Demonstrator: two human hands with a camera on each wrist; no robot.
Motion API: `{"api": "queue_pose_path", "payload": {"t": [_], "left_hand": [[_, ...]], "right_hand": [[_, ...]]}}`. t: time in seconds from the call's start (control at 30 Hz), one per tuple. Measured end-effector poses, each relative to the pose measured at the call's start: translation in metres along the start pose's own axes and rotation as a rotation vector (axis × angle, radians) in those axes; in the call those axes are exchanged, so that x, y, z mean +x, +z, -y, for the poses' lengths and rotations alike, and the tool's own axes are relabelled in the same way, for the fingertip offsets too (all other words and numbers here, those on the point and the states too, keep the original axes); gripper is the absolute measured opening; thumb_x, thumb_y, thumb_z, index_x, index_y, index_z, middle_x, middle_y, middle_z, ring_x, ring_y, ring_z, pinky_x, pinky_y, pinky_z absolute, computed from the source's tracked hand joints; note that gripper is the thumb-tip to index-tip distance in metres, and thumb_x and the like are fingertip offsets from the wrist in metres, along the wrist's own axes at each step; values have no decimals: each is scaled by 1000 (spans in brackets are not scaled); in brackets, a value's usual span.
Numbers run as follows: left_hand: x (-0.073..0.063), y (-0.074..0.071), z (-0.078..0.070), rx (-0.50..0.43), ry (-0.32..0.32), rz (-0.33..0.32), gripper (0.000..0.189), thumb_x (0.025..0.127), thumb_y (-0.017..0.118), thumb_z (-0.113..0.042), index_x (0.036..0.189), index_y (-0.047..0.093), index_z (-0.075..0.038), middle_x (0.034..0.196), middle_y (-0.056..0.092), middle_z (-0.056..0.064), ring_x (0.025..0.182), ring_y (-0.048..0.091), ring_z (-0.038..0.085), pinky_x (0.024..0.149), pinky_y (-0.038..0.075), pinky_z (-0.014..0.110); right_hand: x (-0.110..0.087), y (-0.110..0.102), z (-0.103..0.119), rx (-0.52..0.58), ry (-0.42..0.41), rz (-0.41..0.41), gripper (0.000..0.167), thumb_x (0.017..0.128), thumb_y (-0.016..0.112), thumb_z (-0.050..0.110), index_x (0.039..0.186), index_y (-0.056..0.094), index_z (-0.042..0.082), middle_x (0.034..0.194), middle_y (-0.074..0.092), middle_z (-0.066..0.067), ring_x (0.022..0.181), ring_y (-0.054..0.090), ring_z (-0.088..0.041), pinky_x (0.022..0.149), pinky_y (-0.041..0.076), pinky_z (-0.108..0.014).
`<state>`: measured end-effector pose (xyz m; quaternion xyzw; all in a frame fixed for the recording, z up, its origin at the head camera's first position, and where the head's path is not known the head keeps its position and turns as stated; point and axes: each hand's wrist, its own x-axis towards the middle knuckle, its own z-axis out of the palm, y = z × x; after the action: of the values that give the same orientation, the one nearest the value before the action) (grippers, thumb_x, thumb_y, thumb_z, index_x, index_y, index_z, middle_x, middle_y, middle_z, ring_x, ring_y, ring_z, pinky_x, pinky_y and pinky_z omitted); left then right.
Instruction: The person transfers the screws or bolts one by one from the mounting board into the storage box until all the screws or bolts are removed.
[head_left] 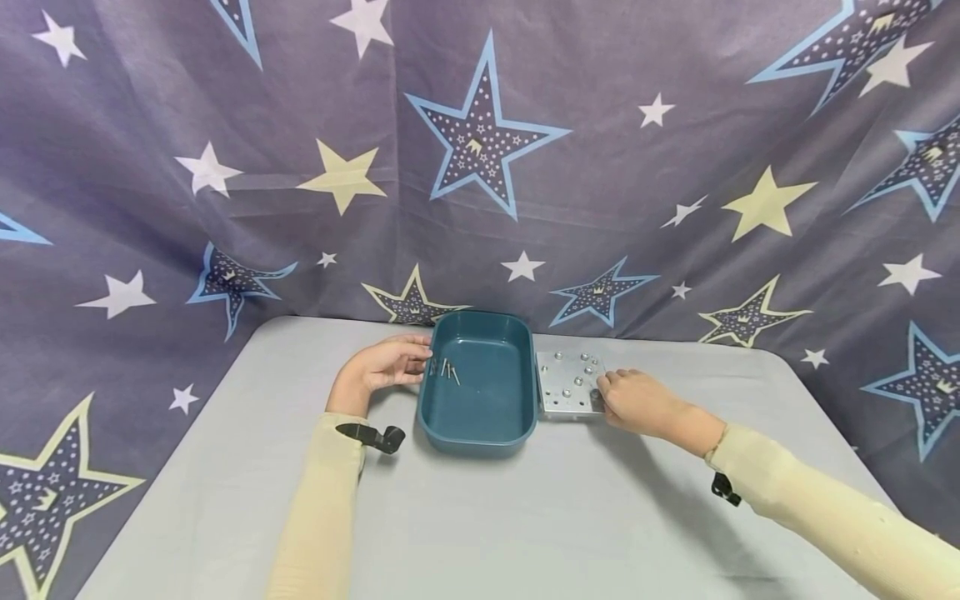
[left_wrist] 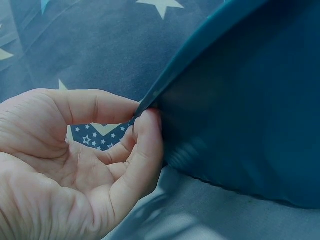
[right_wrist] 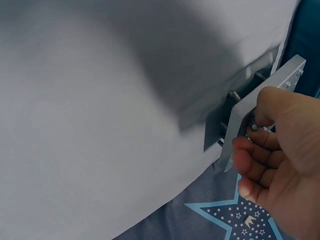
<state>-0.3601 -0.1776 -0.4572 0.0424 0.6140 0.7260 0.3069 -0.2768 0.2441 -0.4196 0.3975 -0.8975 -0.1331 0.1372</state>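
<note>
A teal rectangular tray (head_left: 480,440) stands on the table, several screws (head_left: 453,372) lying at its left side. My left hand (head_left: 388,363) pinches the tray's left rim between thumb and fingers, seen close in the left wrist view. Right beside the tray is a perforated metal plate (head_left: 557,383) with several bolt heads (head_left: 578,381) on top; bolt shanks (right_wrist: 234,96) stick out underneath. At the plate's right edge, my right hand (head_left: 642,402) pinches a small screw (right_wrist: 254,127) with thumb and index finger. Its other fingers are curled, and the screw is mostly hidden.
A pale cloth covers the table (head_left: 480,525). Behind it hangs a dark curtain (head_left: 600,183) printed with stars, close to the tray's far rim. Each sleeve carries a black strap (head_left: 372,437) at the wrist.
</note>
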Motion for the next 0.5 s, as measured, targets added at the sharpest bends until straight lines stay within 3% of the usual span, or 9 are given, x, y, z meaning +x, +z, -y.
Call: {"api": "queue_pose_path", "payload": {"t": [0.5], "left_hand": [[1, 0, 1, -4, 5, 12, 28, 103, 47, -2, 131, 45, 0, 91, 68, -4, 82, 65, 8, 74, 56, 24]], "right_hand": [[1, 0, -3, 75, 18, 27, 20, 78, 75, 9, 82, 56, 4, 70, 57, -4, 66, 58, -20, 66, 55, -36]]}}
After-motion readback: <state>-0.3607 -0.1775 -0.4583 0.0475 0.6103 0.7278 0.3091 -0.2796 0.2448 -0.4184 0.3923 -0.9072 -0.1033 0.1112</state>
